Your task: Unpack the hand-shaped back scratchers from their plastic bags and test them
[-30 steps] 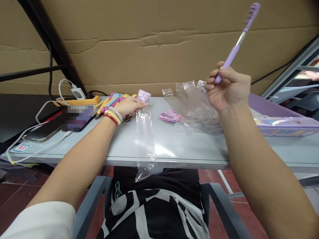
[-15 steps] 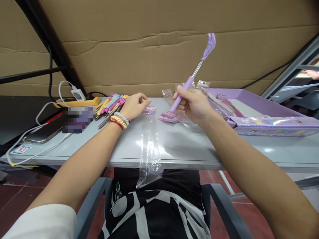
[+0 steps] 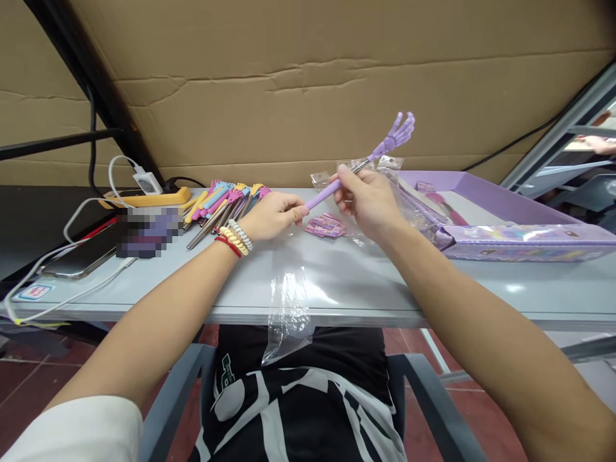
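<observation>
Between my hands lies a purple back scratcher [image 3: 323, 194] with a metal shaft and a skeleton-hand head, tilted up to the right. My left hand [image 3: 276, 215], with bracelets at the wrist, pinches the lower end of its handle. Further up, near the metal shaft, my right hand [image 3: 368, 202] grips it with closed fingers. Beneath the handle a small pile of pink-purple printed cards [image 3: 325, 226] rests on the table. A clear plastic bag [image 3: 289, 308] stretches below my left hand and hangs over the table's front edge.
Several colourful back scratchers [image 3: 224, 202] lie in a heap at left. Beyond them are a yellow power strip [image 3: 168, 197], a white charger [image 3: 148, 181] and a phone [image 3: 81, 253] with cables. A purple box [image 3: 524, 244] stands at right, clear bags [image 3: 389, 164] beside it. Cardboard [image 3: 289, 115] backs the table.
The back scratcher has tipped lower, its head dropping and its handle end lifting off the cards. My left hand has moved right from the bag's top and taken the handle end.
</observation>
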The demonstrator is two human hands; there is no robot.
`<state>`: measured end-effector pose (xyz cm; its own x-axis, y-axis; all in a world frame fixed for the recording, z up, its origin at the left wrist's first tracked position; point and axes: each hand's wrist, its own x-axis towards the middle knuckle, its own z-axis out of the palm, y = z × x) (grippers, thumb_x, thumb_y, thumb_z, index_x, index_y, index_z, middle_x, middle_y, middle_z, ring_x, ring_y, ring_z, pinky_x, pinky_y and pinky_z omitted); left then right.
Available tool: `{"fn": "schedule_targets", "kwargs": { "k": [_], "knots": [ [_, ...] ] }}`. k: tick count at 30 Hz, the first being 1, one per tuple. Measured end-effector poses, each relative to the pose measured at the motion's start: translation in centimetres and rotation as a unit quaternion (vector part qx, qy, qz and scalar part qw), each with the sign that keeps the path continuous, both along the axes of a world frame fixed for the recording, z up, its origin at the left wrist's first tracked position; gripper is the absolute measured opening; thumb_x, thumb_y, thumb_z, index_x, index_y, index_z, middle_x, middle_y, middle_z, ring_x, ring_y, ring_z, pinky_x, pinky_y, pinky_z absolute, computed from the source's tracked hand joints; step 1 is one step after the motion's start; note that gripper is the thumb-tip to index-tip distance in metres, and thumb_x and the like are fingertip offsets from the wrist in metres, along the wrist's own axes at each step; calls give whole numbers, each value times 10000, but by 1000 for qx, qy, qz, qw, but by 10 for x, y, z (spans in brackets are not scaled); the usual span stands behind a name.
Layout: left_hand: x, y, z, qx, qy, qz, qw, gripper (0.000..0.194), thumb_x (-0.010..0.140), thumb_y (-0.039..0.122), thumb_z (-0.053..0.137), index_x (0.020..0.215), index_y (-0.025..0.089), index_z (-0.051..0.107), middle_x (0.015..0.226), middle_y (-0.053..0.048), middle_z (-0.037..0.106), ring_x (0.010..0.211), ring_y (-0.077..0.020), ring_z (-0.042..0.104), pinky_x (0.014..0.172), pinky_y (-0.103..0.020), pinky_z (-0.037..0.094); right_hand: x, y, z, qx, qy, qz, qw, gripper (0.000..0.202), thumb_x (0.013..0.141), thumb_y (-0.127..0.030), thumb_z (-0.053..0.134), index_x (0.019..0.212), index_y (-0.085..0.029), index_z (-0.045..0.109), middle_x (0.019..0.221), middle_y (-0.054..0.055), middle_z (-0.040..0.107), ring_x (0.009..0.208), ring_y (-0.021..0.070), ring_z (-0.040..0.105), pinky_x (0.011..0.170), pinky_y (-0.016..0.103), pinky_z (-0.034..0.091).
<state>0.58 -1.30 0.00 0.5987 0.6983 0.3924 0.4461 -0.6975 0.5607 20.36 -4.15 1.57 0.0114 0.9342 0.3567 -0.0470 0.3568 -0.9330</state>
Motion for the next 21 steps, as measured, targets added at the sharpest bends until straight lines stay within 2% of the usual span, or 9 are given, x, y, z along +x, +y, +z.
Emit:
{"fn": "schedule_targets", "kwargs": {
  "k": [3, 7, 11, 14, 18, 21],
  "knots": [
    [-1, 2, 0, -15, 6, 16, 1000, 332, 917, 416, 490, 726, 165, 595, 642, -8, 585, 599, -121, 509, 603, -265, 381, 7, 3, 2, 36, 16, -11, 999, 326, 816, -449, 743, 723, -155, 636, 553, -28, 514, 439, 43, 446, 381, 186, 328],
    [0, 0, 0, -24, -14, 10, 1000, 348, 929, 439, 461, 728, 171, 556, 649, -4, 566, 613, -119, 499, 616, -265, 386, 10, 3, -1, 80, -13, 25, 996, 280, 754, -387, 812, 754, -157, 652, 542, -36, 517, 450, 58, 469, 397, 203, 366],
    [5, -7, 2, -13, -38, -10, 999, 379, 944, 491, 447, 765, 174, 551, 659, 1, 549, 604, -113, 486, 600, -258, 379, 5, 0, -5, 83, -70, 73, 991, 359, 708, -459, 828, 732, -137, 671, 551, -18, 561, 440, 63, 483, 393, 213, 385],
    [9, -12, 3, -10, -55, -35, 998, 373, 951, 509, 442, 897, 170, 587, 662, 14, 526, 602, -114, 476, 600, -257, 381, 1, -1, -7, 74, -85, 94, 989, 415, 711, -524, 803, 691, -131, 670, 569, 1, 586, 438, 60, 485, 385, 209, 374],
    [13, -14, 5, -12, -81, -33, 996, 396, 962, 503, 420, 1074, 170, 601, 633, 40, 447, 565, -112, 395, 575, -257, 352, -2, -1, -6, 59, -18, 73, 995, 412, 669, -512, 838, 718, -143, 662, 599, -1, 602, 458, 61, 496, 397, 205, 385],
    [13, -14, 5, -11, -75, -30, 997, 407, 960, 525, 404, 992, 169, 599, 635, 41, 434, 564, -111, 376, 582, -265, 344, -4, -1, -4, 46, 30, 61, 997, 400, 637, -473, 870, 711, -146, 652, 563, -14, 582, 442, 56, 479, 400, 202, 375]
  ]
}}
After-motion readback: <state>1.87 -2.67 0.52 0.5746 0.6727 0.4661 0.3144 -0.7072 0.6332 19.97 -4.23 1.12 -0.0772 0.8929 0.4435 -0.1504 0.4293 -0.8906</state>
